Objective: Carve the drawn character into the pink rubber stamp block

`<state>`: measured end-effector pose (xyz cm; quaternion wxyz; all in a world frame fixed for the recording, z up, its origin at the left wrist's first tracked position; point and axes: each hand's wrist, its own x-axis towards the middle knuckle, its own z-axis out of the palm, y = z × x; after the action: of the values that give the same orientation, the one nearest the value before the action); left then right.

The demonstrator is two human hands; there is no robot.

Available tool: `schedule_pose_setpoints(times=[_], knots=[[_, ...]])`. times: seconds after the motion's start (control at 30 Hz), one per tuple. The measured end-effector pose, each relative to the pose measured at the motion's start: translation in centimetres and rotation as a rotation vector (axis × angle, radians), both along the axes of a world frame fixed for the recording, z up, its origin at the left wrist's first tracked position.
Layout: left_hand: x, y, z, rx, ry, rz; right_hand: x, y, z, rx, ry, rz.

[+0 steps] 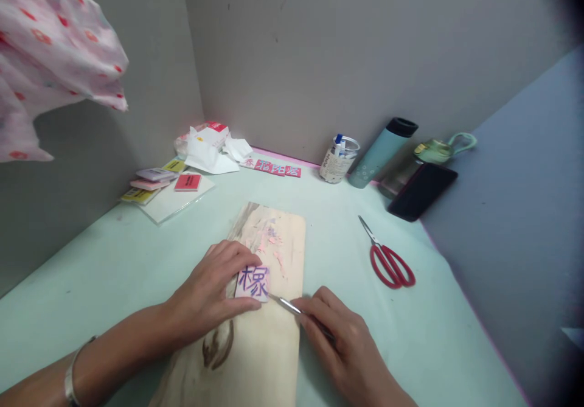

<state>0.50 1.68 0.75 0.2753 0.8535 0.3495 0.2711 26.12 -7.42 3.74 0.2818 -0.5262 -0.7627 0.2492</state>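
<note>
My left hand point(219, 282) grips a pale pink square carving block point(250, 289) between thumb and fingers, pressing it on a wooden board point(278, 340). A purple character stands out on the block's top face. In my right hand point(340, 334) is a slim craft knife point(288, 305), held like a pen, its tip at the block's lower right edge. Part of its dark handle is hidden by my fingers. Small pink shavings point(272, 236) lie on the board above the block.
Red-handled scissors point(387, 264) lie to the right. Behind stand a jar point(335, 163), a teal bottle point(381, 154) and a dark phone point(422, 193) leaning on a cup. Carved blocks point(278, 168), tissues point(205, 154) and stacked erasers point(152, 179) sit toward the back left. Patterned cloth point(59, 60) hangs upper left.
</note>
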Motion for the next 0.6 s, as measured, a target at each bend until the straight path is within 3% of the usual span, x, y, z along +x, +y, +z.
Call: schedule_pose_setpoints(times=[0.27, 0.6], knots=[[0.0, -0.1, 0.1, -0.008, 0.013, 0.002, -0.4, -0.8, -1.5, 0.067, -0.032, -0.043], [0.1, 0.1, -0.1, -0.019, -0.012, 0.018, -0.9, -1.0, -3.4, 0.372, -0.187, -0.094]])
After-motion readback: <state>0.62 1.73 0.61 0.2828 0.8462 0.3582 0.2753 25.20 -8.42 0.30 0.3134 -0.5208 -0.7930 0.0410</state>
